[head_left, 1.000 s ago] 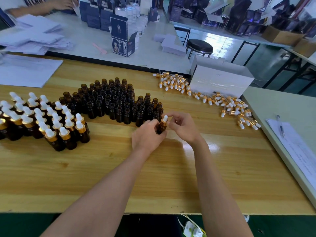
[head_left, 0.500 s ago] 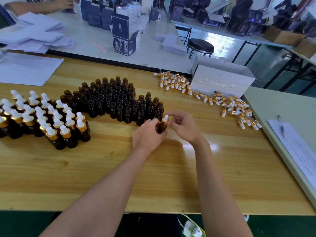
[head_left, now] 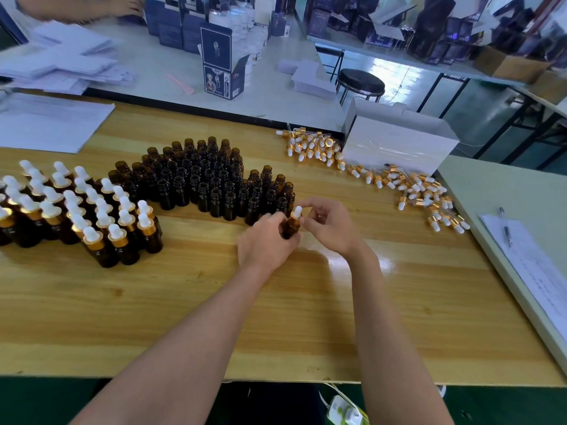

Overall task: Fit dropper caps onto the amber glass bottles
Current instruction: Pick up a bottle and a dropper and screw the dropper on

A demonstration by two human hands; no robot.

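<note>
amber bottle (head_left: 291,229) between the hands, over the table (head_left: 214,302), just before the uncapped bottles (head_left: 208,179) | left hand (head_left: 266,242) grips its body | right hand (head_left: 333,229) pinches the dropper cap (head_left: 297,212) on its neck | loose caps (head_left: 414,185) off right

The wooden table (head_left: 107,308) carries three groups. At its left, capped bottles (head_left: 92,240) stand in a tight block. Just beside them, toward the middle, open bottles (head_left: 199,179) stand packed together. Loose caps (head_left: 417,188) lie in a trail on the far right — from the back edge, round the front of a white box (head_left: 399,145). Paper (head_left: 46,124) lies flat at the far left.
</note>
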